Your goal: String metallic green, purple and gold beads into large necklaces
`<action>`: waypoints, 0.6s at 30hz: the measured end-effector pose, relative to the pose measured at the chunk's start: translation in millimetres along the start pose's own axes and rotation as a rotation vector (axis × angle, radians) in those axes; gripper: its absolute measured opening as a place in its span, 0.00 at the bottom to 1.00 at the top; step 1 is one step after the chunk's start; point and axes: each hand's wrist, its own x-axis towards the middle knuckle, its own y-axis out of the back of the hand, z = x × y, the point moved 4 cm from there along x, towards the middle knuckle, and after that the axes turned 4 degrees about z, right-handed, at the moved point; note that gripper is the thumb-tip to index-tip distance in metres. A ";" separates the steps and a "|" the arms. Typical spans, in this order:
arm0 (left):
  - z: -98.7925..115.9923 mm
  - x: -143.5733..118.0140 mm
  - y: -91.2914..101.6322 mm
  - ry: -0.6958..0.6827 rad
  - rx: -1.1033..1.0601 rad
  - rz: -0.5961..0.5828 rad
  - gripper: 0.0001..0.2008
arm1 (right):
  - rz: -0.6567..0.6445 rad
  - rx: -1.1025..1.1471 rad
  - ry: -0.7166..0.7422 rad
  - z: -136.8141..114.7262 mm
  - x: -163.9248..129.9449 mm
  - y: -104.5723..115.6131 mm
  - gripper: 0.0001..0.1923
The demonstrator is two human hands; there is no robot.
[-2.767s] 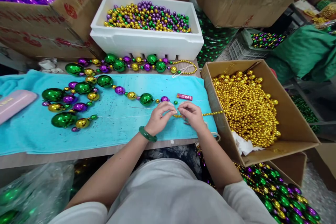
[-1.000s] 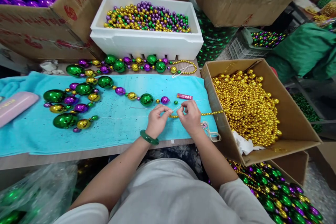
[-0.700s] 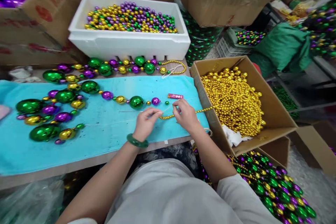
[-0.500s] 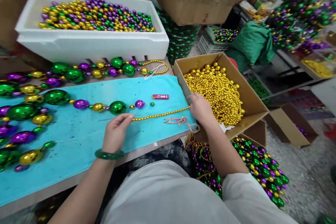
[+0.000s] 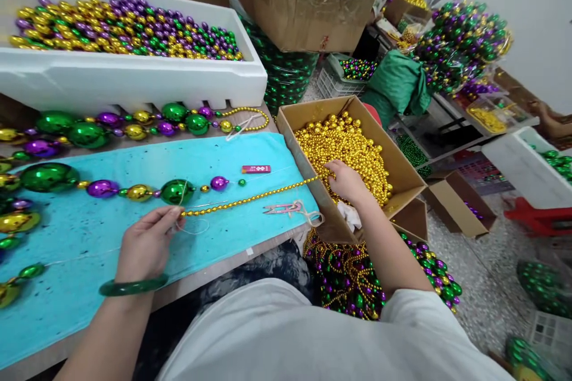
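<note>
A thin gold bead strand (image 5: pixel 250 197) runs taut across the blue cloth (image 5: pixel 250 229). Its left end is pinched between the thumb and fingers of my left hand (image 5: pixel 147 238), where a loop of pale thread hangs and a thin needle-like rod lies close by. My right hand (image 5: pixel 346 183) grips the strand's other end over the cardboard box (image 5: pixel 326 220) of gold beads (image 5: pixel 353 149). Just beyond the strand lies a string of big green, purple and gold beads (image 5: pixel 139 192). Pink-handled snips (image 5: pixel 283 208) and a dark pink lighter (image 5: pixel 256 169) rest on the cloth.
Behind the cloth stands a white foam box (image 5: pixel 179 77) of mixed beads. A large carton (image 5: pixel 308 6) sits at the back. Bead strands (image 5: pixel 344 277) hang below the table's right end, and a small open carton (image 5: pixel 460 205) is on the floor.
My left hand has moved left and toward me, and a longer stretch of gold strand now spans between my hands. My right hand has gone further over the box. The view has turned right.
</note>
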 end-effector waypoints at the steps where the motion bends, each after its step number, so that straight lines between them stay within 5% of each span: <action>1: -0.9 0.0 1.2 -0.003 0.012 0.001 0.13 | 0.019 0.001 0.044 -8.0 -0.8 1.9 0.21; 9: 0.2 -1.6 9.6 -0.022 0.032 0.007 0.15 | 0.033 -0.168 0.379 -62.0 -1.0 -6.6 0.12; 18: 6.4 2.3 22.2 -0.032 -0.010 0.013 0.13 | -0.078 -0.090 0.423 -71.6 2.6 -24.4 0.12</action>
